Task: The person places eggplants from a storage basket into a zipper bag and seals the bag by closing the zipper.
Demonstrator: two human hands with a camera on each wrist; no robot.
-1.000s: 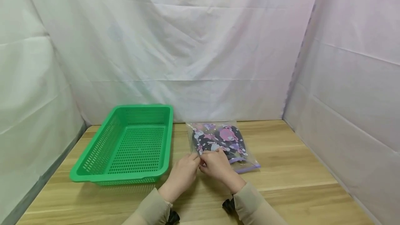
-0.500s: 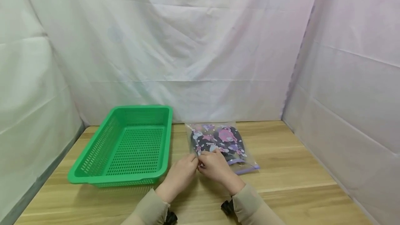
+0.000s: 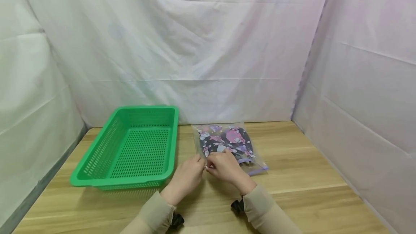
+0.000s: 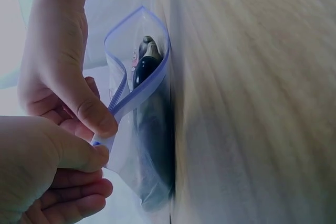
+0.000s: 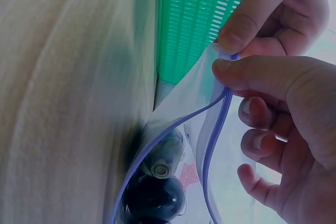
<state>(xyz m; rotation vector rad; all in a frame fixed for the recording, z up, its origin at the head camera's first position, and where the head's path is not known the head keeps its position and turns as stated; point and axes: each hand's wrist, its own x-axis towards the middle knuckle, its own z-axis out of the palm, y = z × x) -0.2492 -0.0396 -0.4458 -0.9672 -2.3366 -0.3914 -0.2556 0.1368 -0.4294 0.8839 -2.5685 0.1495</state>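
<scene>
A clear zip bag (image 3: 232, 136) with a pink, white and purple cartoon print lies on the table, its purple zip edge toward the person. With thumb and fingers my left hand (image 3: 188, 172) pinches the left end of that edge. Close beside it my right hand (image 3: 226, 166) pinches the same zip, the two thumbs nearly touching in both wrist views. Beyond the hands, the purple zip strips (image 5: 157, 139) stand apart in a loop. Through the mouth I see glossy dark eggplants (image 5: 156, 198), one with a pale cut stem; part of them is hidden.
Left of the bag stands a green perforated plastic basket (image 3: 143, 154) with nothing inside. A wooden table (image 3: 302, 198) bears both things. White cloth (image 3: 208, 46) hangs behind and along both sides.
Both hands stay on the left end of the zip, with only slight finger shifts. A small pale bit of bag now shows between the fingertips. The head view tilts slightly.
</scene>
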